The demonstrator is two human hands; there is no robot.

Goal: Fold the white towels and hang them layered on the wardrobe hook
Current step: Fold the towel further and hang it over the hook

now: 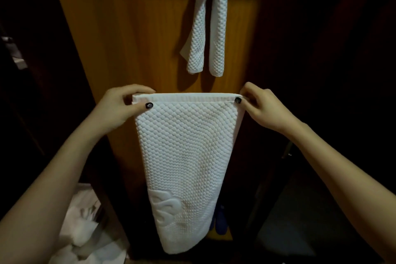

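Held towel: a white towel (pixel 184 156) with a raised honeycomb weave, folded lengthwise. It hangs in the air in front of the wardrobe panel, with its flat hemmed top edge stretched level between the two hands. It narrows toward a rounded lower end near the bottom of the view.
Towel details: a smooth embossed motif (pixel 165 206) sits on the lower left part. Faint yellowish marks show around the middle and lower weave.
Left hand: the left hand (pixel 123 106) pinches the top left corner. Its thumb (pixel 147 105), with a dark painted nail, lies on the near face, and the fingers curl over the edge to the far side.
Right hand: the right hand (pixel 263 105) pinches the top right corner the same way. Its thumb (pixel 237 100) presses the hem from the front, and the other fingers are bent behind it.
Hung towel: a second white towel (pixel 212 28) of the same weave is draped over a point at the top edge of the view. Its two narrow tails hang side by side, well above the held towel and apart from it. The hook itself is covered by the loop.
Wardrobe panel: the orange-brown wooden panel (pixel 139 38) is lit in the middle, with dark areas on both sides.
Lower left: a crumpled white heap (pixel 85 231) lies low beside the left forearm. What it is cannot be told.
Behind the towel's lower end: a dark blue object (pixel 220 221) shows partly, its shape unclear.
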